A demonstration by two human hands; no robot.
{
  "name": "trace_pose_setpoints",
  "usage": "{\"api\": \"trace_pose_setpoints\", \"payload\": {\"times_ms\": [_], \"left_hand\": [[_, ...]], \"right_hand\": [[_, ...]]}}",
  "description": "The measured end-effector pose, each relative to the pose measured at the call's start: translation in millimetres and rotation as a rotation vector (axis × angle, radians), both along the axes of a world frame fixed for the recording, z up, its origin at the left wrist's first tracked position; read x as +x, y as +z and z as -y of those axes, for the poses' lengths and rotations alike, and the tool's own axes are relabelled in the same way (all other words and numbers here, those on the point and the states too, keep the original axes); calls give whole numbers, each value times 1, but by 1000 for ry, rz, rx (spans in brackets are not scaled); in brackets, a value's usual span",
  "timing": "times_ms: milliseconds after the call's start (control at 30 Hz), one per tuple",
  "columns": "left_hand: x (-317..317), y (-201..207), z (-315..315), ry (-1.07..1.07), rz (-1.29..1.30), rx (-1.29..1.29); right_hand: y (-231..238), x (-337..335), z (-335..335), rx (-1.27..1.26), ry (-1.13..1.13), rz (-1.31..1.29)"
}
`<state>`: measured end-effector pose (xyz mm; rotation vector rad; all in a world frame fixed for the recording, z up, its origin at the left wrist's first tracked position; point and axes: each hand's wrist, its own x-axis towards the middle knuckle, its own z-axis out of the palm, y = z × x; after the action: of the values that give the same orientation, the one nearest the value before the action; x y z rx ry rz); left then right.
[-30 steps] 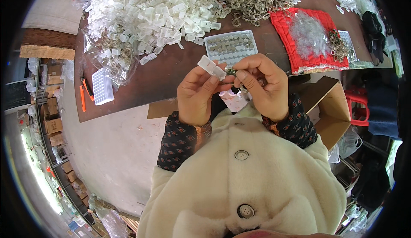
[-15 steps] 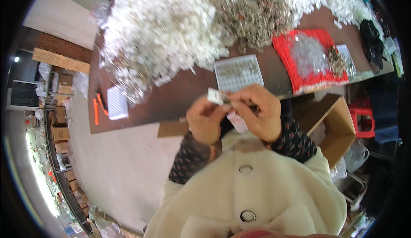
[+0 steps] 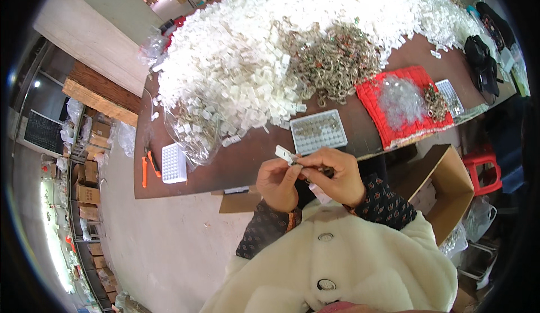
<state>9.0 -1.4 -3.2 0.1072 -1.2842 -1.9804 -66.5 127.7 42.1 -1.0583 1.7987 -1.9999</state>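
My left hand (image 3: 277, 186) is closed on a small white rectangular plastic piece (image 3: 283, 154), which sticks out past the thumb and fingertips. My right hand (image 3: 337, 177) meets it there, thumb and forefinger pinched at the inner end of that piece. A bit of dark metal shows at the right fingers, too small to make out. Below the right palm hangs a second pale piece (image 3: 319, 194), partly hidden. Just beyond both hands lies a white compartment tray (image 3: 320, 146) with metal parts in its far rows.
Heaps of white plastic pieces (image 3: 225, 60) and metal key rings (image 3: 337, 60) cover the far table (image 3: 242, 158). On the right lies a red cloth (image 3: 377, 110) with clear bits and metal rings. Orange-handled pliers (image 3: 151, 167) and a white tray (image 3: 174, 164) are left; an open cardboard box (image 3: 455, 189) stands right.
The whole view has shifted, so the table and hands sit lower in the picture. Both hands remain together at the white piece, which now tilts more.
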Motion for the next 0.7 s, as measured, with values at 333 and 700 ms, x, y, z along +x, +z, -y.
{"api": "trace_pose_setpoints", "payload": {"times_ms": [333,700], "left_hand": [[3,-5,-10,19,-50,-156],[-3,-13,-4,123,-24,-261]], "right_hand": [[-3,-4,-2,-82,162,572],[-5,-7,10,-37,129,596]]}}
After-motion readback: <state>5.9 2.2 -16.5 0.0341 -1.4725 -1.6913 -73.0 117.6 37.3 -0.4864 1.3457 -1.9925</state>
